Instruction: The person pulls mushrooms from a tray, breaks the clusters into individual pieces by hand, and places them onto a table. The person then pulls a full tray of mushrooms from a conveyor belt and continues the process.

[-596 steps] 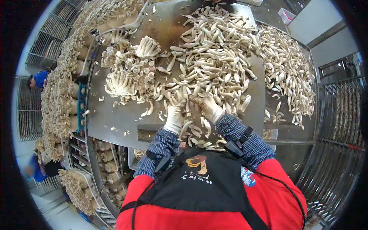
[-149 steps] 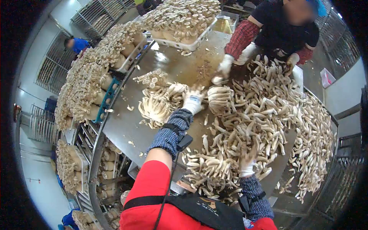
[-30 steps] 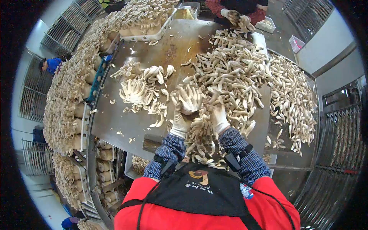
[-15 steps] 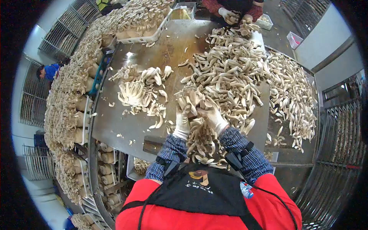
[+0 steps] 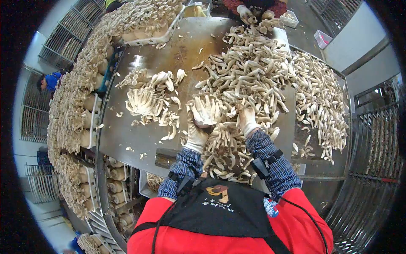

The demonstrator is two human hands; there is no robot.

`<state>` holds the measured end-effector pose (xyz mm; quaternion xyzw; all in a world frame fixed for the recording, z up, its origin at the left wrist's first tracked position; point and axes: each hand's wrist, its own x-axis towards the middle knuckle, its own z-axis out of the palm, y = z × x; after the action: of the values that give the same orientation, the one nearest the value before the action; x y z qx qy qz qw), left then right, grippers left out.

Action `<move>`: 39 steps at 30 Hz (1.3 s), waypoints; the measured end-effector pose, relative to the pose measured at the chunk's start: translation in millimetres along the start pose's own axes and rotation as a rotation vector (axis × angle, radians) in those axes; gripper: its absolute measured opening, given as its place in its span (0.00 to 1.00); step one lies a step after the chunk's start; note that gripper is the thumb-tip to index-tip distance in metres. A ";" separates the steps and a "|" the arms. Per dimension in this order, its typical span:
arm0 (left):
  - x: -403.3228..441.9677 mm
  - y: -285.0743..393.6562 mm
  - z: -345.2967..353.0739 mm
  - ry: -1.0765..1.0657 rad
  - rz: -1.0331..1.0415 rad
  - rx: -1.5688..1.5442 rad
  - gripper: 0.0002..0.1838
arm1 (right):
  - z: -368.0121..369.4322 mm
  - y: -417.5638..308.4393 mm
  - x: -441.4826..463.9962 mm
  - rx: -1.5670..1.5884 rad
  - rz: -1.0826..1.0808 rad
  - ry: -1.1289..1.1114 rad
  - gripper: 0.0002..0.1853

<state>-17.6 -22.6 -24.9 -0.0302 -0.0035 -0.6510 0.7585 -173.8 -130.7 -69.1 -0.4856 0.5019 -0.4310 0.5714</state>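
Observation:
My left hand (image 5: 195, 132), in a white glove, is wrapped around a mushroom cluster (image 5: 206, 111) with pale stems fanned upward and a darker base. To its right, my gloved right hand (image 5: 247, 119) is held apart from the cluster with its fingers curled together; whatever is in them blends into the mushrooms behind. Loose mushrooms (image 5: 253, 80) with long whitish stems and brownish caps are heaped just beyond that hand. More mushrooms (image 5: 222, 144) lie between my forearms. On the left of the metal table (image 5: 127, 127) sits another mushroom clump (image 5: 146, 100) among loose pieces.
Crates of mushrooms (image 5: 76, 122) are stacked along the left side. A second spread of mushrooms (image 5: 321, 106) covers a lower surface at right. Across the table, a co-worker's gloved hand (image 5: 246, 15) is over the pile. Near the front edge lies a dark flat block (image 5: 165, 158).
My hands have moved apart. The cluster, earlier between both hands, is now in my left hand with its stems fanned upward. My right hand has shifted slightly right, away from it.

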 end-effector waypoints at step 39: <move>-33.7 6.5 -64.7 0.152 0.183 0.798 0.40 | 7.1 -12.3 -73.9 0.217 -0.098 -0.453 0.24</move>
<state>-18.5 8.4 -91.3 0.3143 -0.1968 -0.5287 0.7636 -176.0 -59.4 -45.3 -0.5293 0.2876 -0.3898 0.6966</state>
